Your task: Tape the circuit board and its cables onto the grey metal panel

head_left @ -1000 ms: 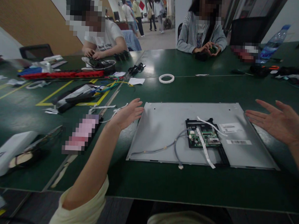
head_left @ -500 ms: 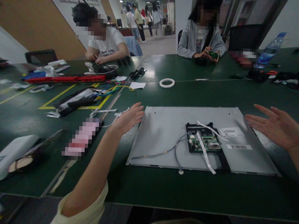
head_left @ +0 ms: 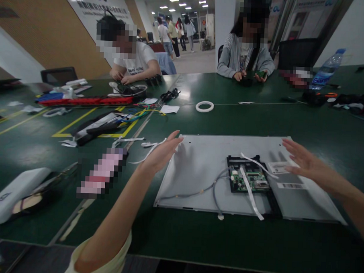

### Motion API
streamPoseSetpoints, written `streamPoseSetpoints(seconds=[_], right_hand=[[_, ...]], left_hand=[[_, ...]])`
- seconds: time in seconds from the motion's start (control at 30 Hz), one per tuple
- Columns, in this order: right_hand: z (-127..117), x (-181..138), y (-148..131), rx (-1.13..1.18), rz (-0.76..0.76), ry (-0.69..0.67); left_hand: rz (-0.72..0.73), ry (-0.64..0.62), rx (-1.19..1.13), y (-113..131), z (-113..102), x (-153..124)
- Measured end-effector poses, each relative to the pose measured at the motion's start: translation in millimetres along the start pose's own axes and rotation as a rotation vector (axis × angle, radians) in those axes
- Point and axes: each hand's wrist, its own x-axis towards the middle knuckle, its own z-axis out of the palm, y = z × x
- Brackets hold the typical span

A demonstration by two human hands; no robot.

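Note:
A flat grey metal display panel point(head_left: 195, 169) lies on the green table in front of me, back side up. On it sits a black bracket with a green circuit board point(head_left: 252, 180). A grey cable point(head_left: 194, 192) runs from the board across the panel, and white tape strips point(head_left: 250, 196) cross the board. My left hand point(head_left: 165, 152) is open, fingers stretched forward, at the panel's far left corner; whether it touches cannot be told. My right hand point(head_left: 301, 160) is open as well, above the panel's right part beside a white label point(head_left: 277, 167). Neither hand holds anything.
A roll of white tape point(head_left: 204, 107) lies beyond the panel. To the left are a blurred-out phone point(head_left: 103, 171), a white case point(head_left: 15, 191), a black pouch point(head_left: 102, 125) and cables. Two people sit across the table point(head_left: 230, 124). A water bottle point(head_left: 328, 69) stands at the back right.
My right hand has moved left, from beside the panel's right edge to over the panel. My left hand has shifted slightly right, to the corner. The camera view has tilted up a little.

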Motion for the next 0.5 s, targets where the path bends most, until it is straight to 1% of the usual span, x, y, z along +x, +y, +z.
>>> streamPoseSetpoints(seconds=[0.1,0.2,0.33,0.5], right_hand=[[13.1,-5.0,-5.5,-0.243,-0.165,-0.160],[27.7,-5.6,-5.9,-0.360,-0.271,-0.270],[41.6,-2.3,-3.3,-0.437,-0.322,-0.291],[47.5,-1.0,-8.8,-0.466,-0.352,-0.233]], left_hand=[[0.010,-0.006,0.004,0.6,3.9,-2.4],[0.021,-0.025,-0.014,1.2,5.8,-3.9],[0.017,-0.053,-0.015,2.0,10.1,-5.8],[0.052,-0.085,0.077,1.2,18.2,-10.0]])
